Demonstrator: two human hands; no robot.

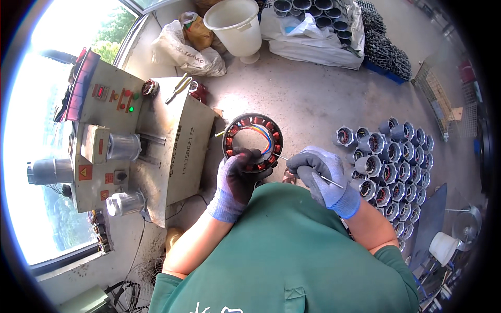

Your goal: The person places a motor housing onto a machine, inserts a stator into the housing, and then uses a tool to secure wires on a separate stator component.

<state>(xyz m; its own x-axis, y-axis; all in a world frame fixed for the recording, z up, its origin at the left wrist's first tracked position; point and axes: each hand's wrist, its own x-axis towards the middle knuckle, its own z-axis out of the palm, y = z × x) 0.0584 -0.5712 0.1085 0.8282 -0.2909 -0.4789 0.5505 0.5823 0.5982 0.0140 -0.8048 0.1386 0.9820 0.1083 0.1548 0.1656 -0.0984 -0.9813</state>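
Head view: left hand [236,176] curled round the near side of the copper-wound stator [229,143] before the green shirt [292,240], seemingly bracing it; right hand [322,169] closed on a slim metal rod [332,182], apparently to guide its tip at the stator

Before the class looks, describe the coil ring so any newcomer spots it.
Find the green shirt; above it, the left hand holds the dark-rimmed coil ring. Unlike the metal cases grouped at right, it is hand-held, with coloured wires curving inside.
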